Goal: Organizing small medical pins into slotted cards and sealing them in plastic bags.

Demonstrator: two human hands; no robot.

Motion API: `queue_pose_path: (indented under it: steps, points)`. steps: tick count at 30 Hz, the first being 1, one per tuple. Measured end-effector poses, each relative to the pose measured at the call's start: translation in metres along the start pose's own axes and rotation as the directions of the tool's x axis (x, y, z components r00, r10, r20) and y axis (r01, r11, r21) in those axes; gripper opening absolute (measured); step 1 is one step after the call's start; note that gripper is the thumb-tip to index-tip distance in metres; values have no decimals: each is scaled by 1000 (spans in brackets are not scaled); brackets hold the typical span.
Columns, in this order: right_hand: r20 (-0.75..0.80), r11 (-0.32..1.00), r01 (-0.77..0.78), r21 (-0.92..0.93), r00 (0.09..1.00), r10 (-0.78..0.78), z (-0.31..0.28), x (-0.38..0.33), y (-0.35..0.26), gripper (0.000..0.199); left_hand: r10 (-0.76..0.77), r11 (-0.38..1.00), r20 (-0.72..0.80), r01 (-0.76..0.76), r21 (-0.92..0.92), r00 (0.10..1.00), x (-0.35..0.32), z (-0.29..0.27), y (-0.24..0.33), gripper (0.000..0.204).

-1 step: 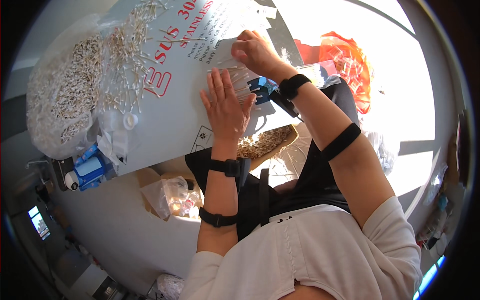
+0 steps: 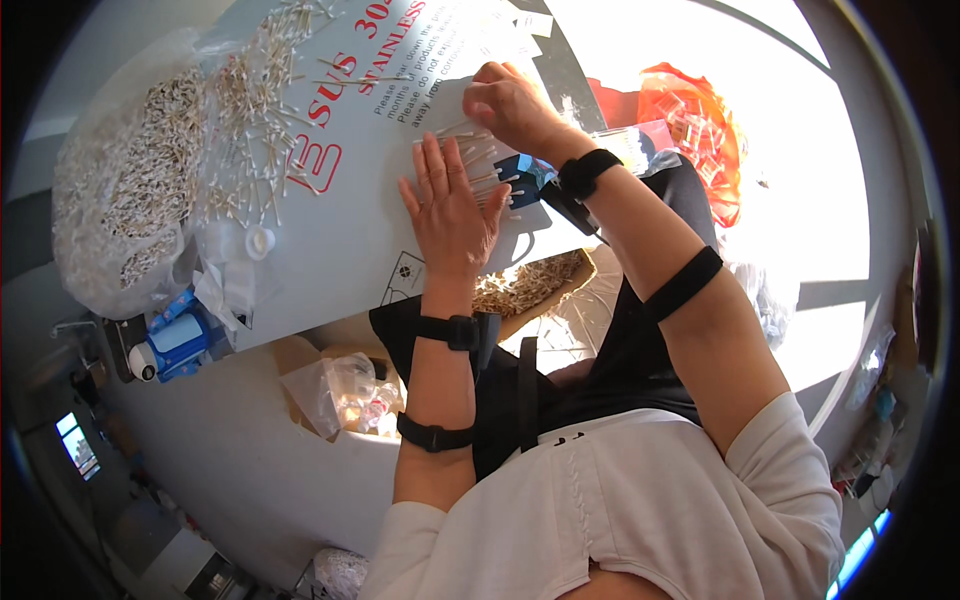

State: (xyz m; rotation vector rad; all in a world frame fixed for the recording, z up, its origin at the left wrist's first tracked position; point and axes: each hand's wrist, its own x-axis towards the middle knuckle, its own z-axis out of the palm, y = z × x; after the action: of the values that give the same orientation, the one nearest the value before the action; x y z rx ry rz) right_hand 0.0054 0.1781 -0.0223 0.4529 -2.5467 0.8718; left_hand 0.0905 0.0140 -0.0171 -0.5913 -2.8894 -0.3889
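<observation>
My left hand lies flat on the grey table, fingers stretched out and thumb apart. Its fingers rest at the left ends of a spread of cotton swabs. The swabs lie side by side, their right ends near a dark blue piece. Just above and to the right, my right hand hovers at or touches the far end of the spread. Its fingers are curled together, and what they hold, if anything, is hidden.
Left on the table are a large clear bag of swabs, a loose heap of swabs, a round white cap and a blue-and-white bottle. A red bag lies right. Below the edge stands a box of swabs.
</observation>
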Motion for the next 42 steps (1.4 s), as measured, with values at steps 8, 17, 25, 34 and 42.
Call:
queue_pose_path:
  steps: [8, 17, 25, 34, 42]
  points:
    - [59, 982, -93, 164, 995, 84, -3, -18, -6, 6, -13, 998, 68, 9, 60, 998, 6, -5, -4, 73]
    - [-25, 679, -282, 678, 914, 405, -6, -31, -20, 21, -176, 836, -189, 45, -547, 966, 15, -7, -27, 56]
    - [21, 946, -164, 281, 986, 165, -45, -64, -56, 22, -326, 869, -229, 195, -455, 917, -30, -23, -55, 37]
    - [195, 992, -22, 121, 981, -2, -43, -91, -69, 13, -245, 947, -206, 188, -261, 947, -22, -16, -39, 21]
    - [-76, 770, -279, 574, 918, 390, -31, -89, -71, 39, -454, 596, -244, 88, -798, 857, -14, 2, -6, 53]
